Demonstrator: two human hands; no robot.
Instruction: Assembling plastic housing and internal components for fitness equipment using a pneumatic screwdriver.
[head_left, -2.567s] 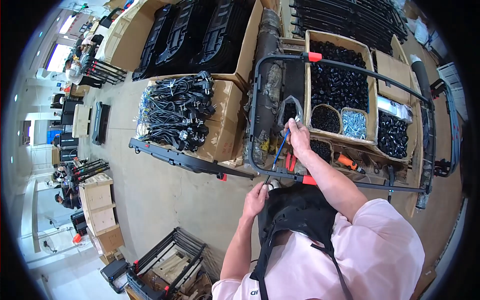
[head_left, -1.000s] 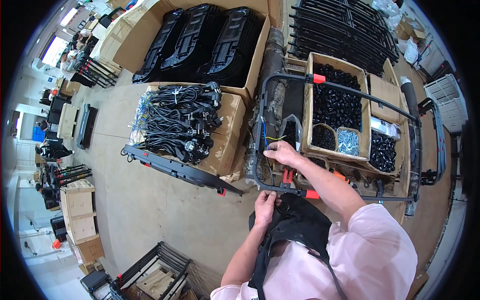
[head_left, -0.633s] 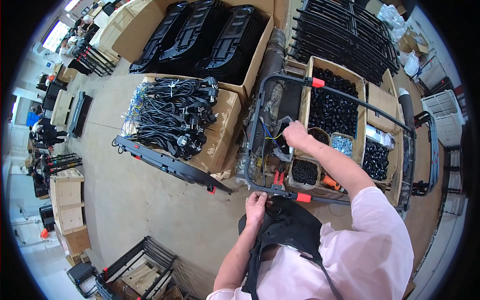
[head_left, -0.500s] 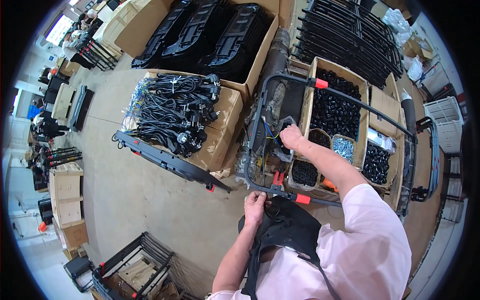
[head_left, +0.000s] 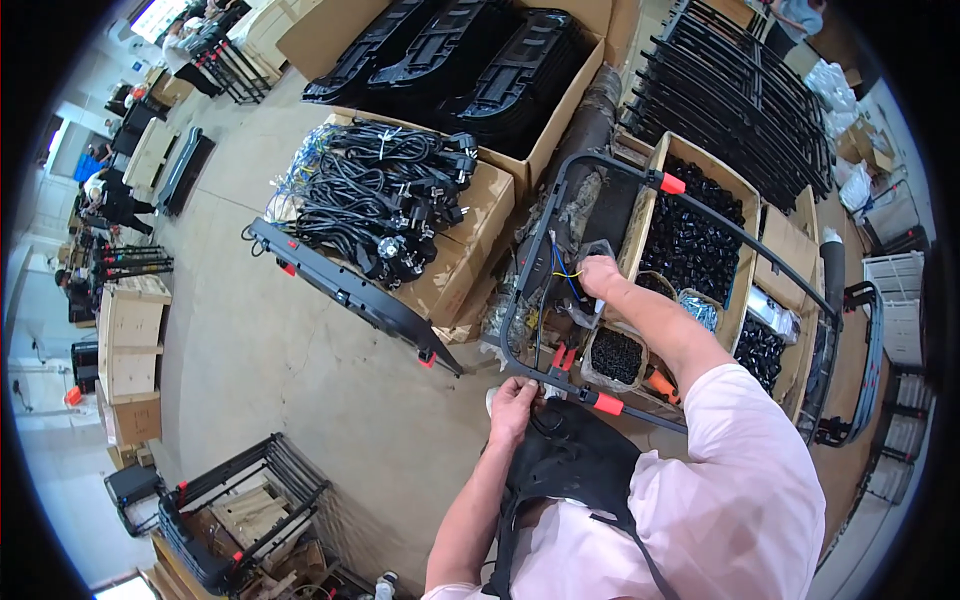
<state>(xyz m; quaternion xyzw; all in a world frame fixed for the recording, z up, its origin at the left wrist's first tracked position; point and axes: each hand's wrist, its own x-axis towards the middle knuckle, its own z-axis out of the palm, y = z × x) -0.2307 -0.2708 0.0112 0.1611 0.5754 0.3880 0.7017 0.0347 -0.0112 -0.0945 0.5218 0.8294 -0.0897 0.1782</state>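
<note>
A black tubular frame (head_left: 748,238) with red sleeves lies across the bench in front of me. Beside its near left corner is my left hand (head_left: 514,408), thumb and fingers pinched together just under the tube; what sits between them is hidden. Inside the frame, my right hand (head_left: 601,276) has its fingers curled at a clear plastic bag (head_left: 597,248), and the fingertips are partly out of sight. Next to those fingers, blue and yellow-green wires (head_left: 562,270) stick up. Red-handled pliers (head_left: 563,360) stand by the near bar, between my hands.
Bins of black parts (head_left: 693,215), a tub of black screws (head_left: 614,356) and silvery screws (head_left: 698,309) stand right. Plug cables (head_left: 375,195) lie on a carton at left, a long black bar (head_left: 350,295) before it. A carton of black mouldings (head_left: 525,70) is behind; stacked frames (head_left: 245,500) stand lower left.
The whole view has swung, so the bench and cartons sit farther right and lower. My right hand stays by the bag and wires; my left hand keeps its pinch at the frame corner.
</note>
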